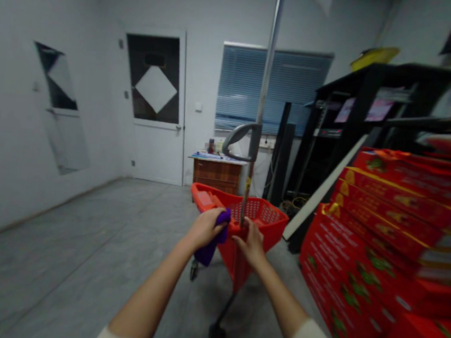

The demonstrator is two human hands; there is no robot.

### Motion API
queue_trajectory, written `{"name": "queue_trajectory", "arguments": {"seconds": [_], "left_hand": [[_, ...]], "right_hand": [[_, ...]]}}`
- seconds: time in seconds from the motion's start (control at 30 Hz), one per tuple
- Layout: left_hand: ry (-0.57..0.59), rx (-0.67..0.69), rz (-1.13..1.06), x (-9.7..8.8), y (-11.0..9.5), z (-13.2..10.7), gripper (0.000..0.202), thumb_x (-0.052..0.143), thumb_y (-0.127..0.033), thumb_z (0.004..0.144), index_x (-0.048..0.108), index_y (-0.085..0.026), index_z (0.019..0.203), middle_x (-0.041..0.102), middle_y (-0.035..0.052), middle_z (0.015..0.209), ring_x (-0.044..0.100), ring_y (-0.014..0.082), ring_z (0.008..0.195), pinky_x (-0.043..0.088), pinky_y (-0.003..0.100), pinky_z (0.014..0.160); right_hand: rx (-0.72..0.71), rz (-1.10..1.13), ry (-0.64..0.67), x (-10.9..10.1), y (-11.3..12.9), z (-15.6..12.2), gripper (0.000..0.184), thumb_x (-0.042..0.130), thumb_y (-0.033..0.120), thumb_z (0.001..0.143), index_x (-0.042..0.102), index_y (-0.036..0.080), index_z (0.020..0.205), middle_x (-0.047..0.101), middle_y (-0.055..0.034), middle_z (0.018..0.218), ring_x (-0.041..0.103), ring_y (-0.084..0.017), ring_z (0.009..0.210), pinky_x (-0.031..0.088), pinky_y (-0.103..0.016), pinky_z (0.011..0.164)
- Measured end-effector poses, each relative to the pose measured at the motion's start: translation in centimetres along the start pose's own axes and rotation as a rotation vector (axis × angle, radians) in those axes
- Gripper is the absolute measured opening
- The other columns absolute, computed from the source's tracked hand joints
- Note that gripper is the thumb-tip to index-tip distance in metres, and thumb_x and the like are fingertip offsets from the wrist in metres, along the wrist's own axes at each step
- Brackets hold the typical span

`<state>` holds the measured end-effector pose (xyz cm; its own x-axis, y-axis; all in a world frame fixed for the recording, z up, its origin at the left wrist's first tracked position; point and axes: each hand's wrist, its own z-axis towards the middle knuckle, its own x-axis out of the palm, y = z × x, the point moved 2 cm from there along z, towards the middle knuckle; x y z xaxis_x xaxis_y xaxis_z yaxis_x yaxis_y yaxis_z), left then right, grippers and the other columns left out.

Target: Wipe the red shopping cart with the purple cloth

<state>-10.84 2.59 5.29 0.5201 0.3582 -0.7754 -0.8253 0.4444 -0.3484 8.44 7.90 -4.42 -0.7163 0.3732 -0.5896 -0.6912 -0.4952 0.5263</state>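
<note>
Your left grip (pixel 206 228) is closed around a bunched purple cloth (pixel 206 253), and the loose end of the cloth hangs below your fingers beside the outer wall of a red trolley basket (pixel 271 234). Your right grip (pixel 253 243) is partly curled at the near end of that basket, with its thumb and fingers apart, next to the foot of a metal pole (pixel 263 98); it carries nothing loose, and you cannot tell from here how firmly it bears on the rim or the pole. The basket stands upright just beyond both grips, its open top facing up, with one wheel (pixel 217 335) below and between them. The grey loop handle (pixel 255 142) is above your grips on the pole, with neither one touching it. As for how far along you are, the cloth is in hand and up against the near end of the basket, so the handling looks well under way. The far rim, the pole's upper length and the handle are out of contact with the cloth, but whether any of them has been gone over cannot be told, so what is left stays uncertain. Well to the right of your right grip is a stack of red boxes (pixel 364 257).
</note>
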Motion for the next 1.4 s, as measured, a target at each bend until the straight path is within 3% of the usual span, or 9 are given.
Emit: {"name": "queue_trajectory", "arguments": {"seconds": [0.13,0.23,0.4,0.53,0.67,0.83,1.07,1.23,1.4], "left_hand": [[-0.179,-0.193,0.123,-0.4,2.1,-0.9,0.035,0.054,-0.025,0.091,0.057,-0.017,0.125,0.066,0.0113,0.123,0.063,0.0236,0.111,0.047,0.037,0.1],[-0.307,-0.313,0.28,1.1,1.3,-1.8,0.037,0.052,-0.026,0.092,0.055,-0.013,0.127,0.067,0.0144,0.115,0.064,0.0259,0.103,0.049,0.04,0.094],[-0.236,-0.083,0.384,2.5,-1.1,-2.0,0.041,0.058,-0.017,0.086,0.055,-0.016,0.126,0.064,0.0134,0.122,0.06,0.0254,0.11,0.045,0.041,0.1],[-0.17,-0.167,0.318,0.7,0.0,-1.3,0.037,0.056,-0.021,0.088,0.056,-0.015,0.124,0.067,0.0123,0.114,0.062,0.024,0.105,0.047,0.037,0.097],[-0.309,-0.282,0.361,1.3,0.6,-1.9,0.037,0.05,-0.022,0.091,0.055,-0.012,0.126,0.066,0.0165,0.115,0.061,0.0278,0.109,0.046,0.043,0.098],[-0.429,-0.183,0.397,3.7,1.2,-4.1,0.048,0.052,-0.016,0.088,0.049,-0.01,0.135,0.053,0.0215,0.138,0.049,0.0323,0.13,0.038,0.048,0.11],[-0.528,-0.284,0.312,0.8,4.1,-4.4,0.046,0.045,-0.028,0.095,0.045,-0.006,0.136,0.06,0.0238,0.127,0.056,0.0324,0.122,0.042,0.05,0.106],[-0.584,-0.181,0.283,6.0,4.4,-6.9,0.05,0.045,-0.014,0.092,0.041,-0.018,0.142,0.047,0.0192,0.146,0.036,0.0312,0.143,0.037,0.056,0.112],[-0.49,-0.048,0.286,10.1,5.4,-8.7,0.05,0.038,-0.006,0.09,0.049,-0.019,0.136,0.053,0.0175,0.143,0.039,0.0279,0.143,0.035,0.057,0.114]], "right_hand": [[0.012,-0.148,0.076,-0.6,-2.0,0.7,0.061,0.058,0.04,0.087,0.04,0.025,0.143,0.055,-0.0127,0.139,0.049,-0.029,0.13,0.039,-0.05,0.103],[0.014,-0.214,0.196,0.2,-1.9,1.0,0.054,0.057,0.033,0.089,0.045,0.024,0.141,0.055,-0.0113,0.141,0.049,-0.025,0.131,0.036,-0.045,0.107],[0.007,-0.264,0.212,1.0,0.5,0.5,0.04,0.051,0.029,0.094,0.054,0.024,0.133,0.06,-0.0103,0.135,0.051,-0.023,0.127,0.034,-0.042,0.107],[0.023,-0.267,0.207,1.1,2.1,0.0,0.036,0.05,0.035,0.096,0.055,0.025,0.13,0.061,-0.0092,0.131,0.052,-0.024,0.124,0.033,-0.042,0.106],[0.04,-0.279,0.19,2.1,3.7,-0.4,0.037,0.05,0.039,0.096,0.056,0.024,0.128,0.062,-0.0103,0.128,0.053,-0.025,0.119,0.033,-0.042,0.104],[-0.03,-0.265,0.224,2.5,4.8,-0.8,0.04,0.048,0.043,0.096,0.055,0.025,0.131,0.062,-0.01,0.128,0.052,-0.026,0.117,0.035,-0.041,0.102],[-0.128,-0.217,0.311,2.4,3.0,-0.3,0.04,0.048,0.04,0.095,0.055,0.026,0.132,0.064,-0.0074,0.124,0.055,-0.023,0.115,0.035,-0.039,0.103],[-0.024,-0.206,0.348,3.1,1.8,-1.1,0.041,0.049,0.04,0.093,0.055,0.027,0.132,0.062,-0.0086,0.129,0.055,-0.025,0.118,0.035,-0.043,0.104],[-0.018,-0.165,0.398,3.1,2.4,-2.2,0.058,0.053,0.024,0.083,0.048,0.025,0.141,0.055,-0.0093,0.141,0.047,-0.025,0.131,0.029,-0.045,0.112]]}}
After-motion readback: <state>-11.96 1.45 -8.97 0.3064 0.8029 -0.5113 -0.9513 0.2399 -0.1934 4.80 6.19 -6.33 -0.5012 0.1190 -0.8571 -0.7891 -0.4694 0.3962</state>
